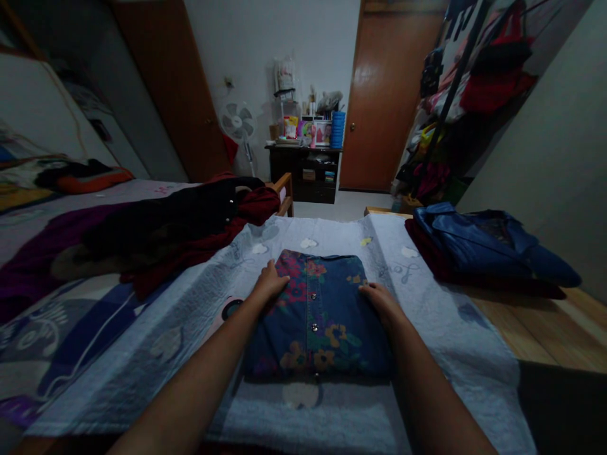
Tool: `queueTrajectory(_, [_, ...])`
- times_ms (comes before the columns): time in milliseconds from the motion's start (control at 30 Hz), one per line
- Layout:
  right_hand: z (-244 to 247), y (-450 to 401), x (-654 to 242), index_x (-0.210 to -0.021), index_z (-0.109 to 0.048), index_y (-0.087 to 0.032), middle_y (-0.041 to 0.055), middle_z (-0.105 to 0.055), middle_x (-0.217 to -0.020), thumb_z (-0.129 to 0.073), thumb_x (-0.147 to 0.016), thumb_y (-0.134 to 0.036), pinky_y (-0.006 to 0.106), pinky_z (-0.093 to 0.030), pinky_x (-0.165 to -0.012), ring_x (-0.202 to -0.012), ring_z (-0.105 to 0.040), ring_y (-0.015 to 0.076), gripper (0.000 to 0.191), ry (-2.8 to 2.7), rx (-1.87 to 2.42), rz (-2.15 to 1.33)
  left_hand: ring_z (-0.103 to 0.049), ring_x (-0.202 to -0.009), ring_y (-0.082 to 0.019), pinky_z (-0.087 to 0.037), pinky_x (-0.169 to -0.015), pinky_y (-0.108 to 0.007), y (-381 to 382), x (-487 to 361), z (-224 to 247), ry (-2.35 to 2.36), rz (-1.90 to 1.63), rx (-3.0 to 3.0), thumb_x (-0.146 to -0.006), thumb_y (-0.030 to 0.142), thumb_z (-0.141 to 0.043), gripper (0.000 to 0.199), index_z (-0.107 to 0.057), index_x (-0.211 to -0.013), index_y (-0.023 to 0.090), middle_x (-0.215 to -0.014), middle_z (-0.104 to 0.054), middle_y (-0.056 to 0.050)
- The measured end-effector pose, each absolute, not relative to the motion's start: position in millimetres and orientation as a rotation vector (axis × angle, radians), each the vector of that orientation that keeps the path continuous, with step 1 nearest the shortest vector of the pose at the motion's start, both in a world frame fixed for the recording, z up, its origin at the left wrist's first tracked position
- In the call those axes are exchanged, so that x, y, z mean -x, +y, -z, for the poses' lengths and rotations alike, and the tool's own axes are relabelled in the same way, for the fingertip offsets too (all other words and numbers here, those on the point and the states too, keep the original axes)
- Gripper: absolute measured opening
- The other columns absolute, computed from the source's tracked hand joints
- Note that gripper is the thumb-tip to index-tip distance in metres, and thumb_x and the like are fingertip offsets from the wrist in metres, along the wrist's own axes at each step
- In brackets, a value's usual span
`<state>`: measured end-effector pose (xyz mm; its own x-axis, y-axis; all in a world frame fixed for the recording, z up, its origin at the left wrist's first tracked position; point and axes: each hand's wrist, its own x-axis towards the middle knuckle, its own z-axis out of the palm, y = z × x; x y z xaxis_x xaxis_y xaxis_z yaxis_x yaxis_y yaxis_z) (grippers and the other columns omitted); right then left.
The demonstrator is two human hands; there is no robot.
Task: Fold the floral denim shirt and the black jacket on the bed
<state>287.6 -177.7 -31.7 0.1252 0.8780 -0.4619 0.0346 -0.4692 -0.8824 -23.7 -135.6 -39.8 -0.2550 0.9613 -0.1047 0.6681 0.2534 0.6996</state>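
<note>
Left grip [272,280] and right grip [380,299] clasp side edges of a folded, flower-printed blue denim garment [334,309] lying between them.

Dim light leaves the room's corners in shadow. The pale back wall [313,38] runs between a brown left door [165,82] and a brown right door [389,95] (each fitted with a small knob). Near the left door stands a white pedestal fan [238,123], just beside a dark cabinet [281,170] crowded on top. Light grey floor [317,211] shows in front of it. At the right, a dark pole [450,101] rises among hanging clothes and bags, near a plain side wall [545,158].
</note>
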Motion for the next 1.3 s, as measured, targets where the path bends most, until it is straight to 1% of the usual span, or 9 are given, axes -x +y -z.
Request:
queueTrajectory(133, [29.5, -158.4, -285.0, -0.084, -0.064, -0.015, 0.0034, -0.068, -0.061, -0.063, -0.073, -0.021, 0.026, -0.051, -0.051, -0.053, -0.064, 0.0176, 0.012, -0.798, 1.703, -1.5, -0.067, -0.099, -0.03, -0.054, -0.075, -0.035, -127.9, 29.3, 34.7, 1.786, -0.895, -1.013, -0.061, 0.026, -0.079, 0.078, -0.042, -0.129, 0.016, -0.115, -0.066, -0.016])
queueTrajectory(233, [27.0, -149.4, -283.8, -0.08, -0.064, -0.014, 0.0039, -0.068, -0.059, -0.063, -0.075, -0.024, 0.029, -0.053, -0.053, -0.05, -0.063, 0.018, 0.011, -0.733, 1.698, -1.565, -0.07, -0.079, -0.027, -0.055, -0.064, -0.032, -121.3, 26.4, 31.2, 1.693, -0.859, -0.92, -0.062, 0.027, -0.078, 0.05, -0.057, -0.105, 0.012, -0.09, -0.072, -0.013])
queueTrajectory(333, [23.3, -143.7, -282.9, -0.078, -0.063, -0.014, 0.0026, -0.066, -0.057, -0.06, -0.079, -0.024, 0.027, -0.054, -0.055, -0.049, -0.062, 0.0159, 0.01, -0.678, 1.673, -1.622, -0.071, -0.07, -0.027, -0.057, -0.063, -0.035, -115.6, 24.8, 29.6, 1.564, -0.776, -0.837, -0.063, 0.032, -0.078, 0.03, -0.063, -0.082, 0.014, -0.075, -0.073, -0.012])
queueTrajectory(500, [17.7, -135.4, -282.7, -0.076, -0.064, -0.015, 0.0023, -0.067, -0.059, -0.055, -0.086, -0.03, 0.026, -0.055, -0.058, -0.05, -0.063, 0.0146, 0.019, -0.659, 1.6, -1.76, -0.071, -0.065, -0.03, -0.059, -0.064, -0.043, -111.6, 23.3, 26.7, 1.345, -0.618, -0.662, -0.062, 0.034, -0.077, 0.027, -0.067, -0.079, 0.015, -0.073, -0.074, -0.013])
queueTrajectory(700, [22.5, -128.1, -285.5, -0.078, -0.065, -0.015, 0.0018, -0.067, -0.056, -0.053, -0.087, -0.028, 0.025, -0.053, -0.053, -0.046, -0.061, 0.0146, 0.02, -0.69, 1.582, -1.855, -0.071, -0.06, -0.026, -0.06, -0.06, -0.039, -125.6, 24.7, 10.0, 1.189, -0.649, -0.711, -0.063, 0.023, -0.076, 0.027, -0.069, -0.088, 0.014, -0.074, -0.075, -0.01])
queueTrajectory(800, [27.5, -128.2, -285.7, -0.081, -0.066, -0.015, 0.0025, -0.068, -0.056, -0.054, -0.085, -0.023, 0.028, -0.054, -0.053, -0.047, -0.062, 0.0162, 0.015, -0.707, 1.593, -1.851, -0.069, -0.055, -0.027, -0.059, -0.052, -0.04, -136.2, 25.8, 5.9, 1.172, -0.588, -0.682, -0.064, 0.022, -0.075, 0.026, -0.068, -0.088, 0.013, -0.072, -0.075, -0.011])
queueTrajectory(900, [28.9, -130.6, -286.2, -0.083, -0.066, -0.014, 0.0026, -0.069, -0.058, -0.059, -0.08, -0.018, 0.027, -0.054, -0.052, -0.047, -0.063, 0.0163, 0.009, -0.733, 1.589, -1.811, -0.068, -0.051, -0.025, -0.058, -0.048, -0.038, -143.5, 24.9, 8.7, 1.206, -0.675, -0.666, -0.063, 0.017, -0.073, 0.026, -0.067, -0.088, 0.013, -0.068, -0.074, -0.01])
queueTrajectory(1100, [9.6, -140.9, -289.0, -0.083, -0.064, -0.016, 0.0018, -0.071, -0.064, -0.063, -0.073, -0.011, 0.027, -0.056, -0.055, -0.052, -0.065, 0.0159, 0.011, -0.789, 1.498, -1.73, -0.069, -0.055, -0.024, -0.059, -0.055, -0.037, -147.5, 24.4, 4.7, 1.176, -0.852, -0.734, -0.061, 0.014, -0.072, 0.033, -0.066, -0.094, 0.014, -0.072, -0.075, -0.008])
queueTrajectory(1300, [-30.3, -151.0, -290.9, -0.079, -0.065, -0.014, 0.003, -0.072, -0.065, -0.059, -0.074, -0.007, 0.024, -0.054, -0.052, -0.051, -0.064, 0.0144, 0.011, -0.801, 1.381, -1.698, -0.07, -0.062, -0.021, -0.06, -0.064, -0.034, -147.3, 31.4, -26.9, 1.069, -0.942, -0.827, -0.06, 0.013, -0.074, 0.033, -0.067, -0.092, 0.014, -0.079, -0.076, -0.007])
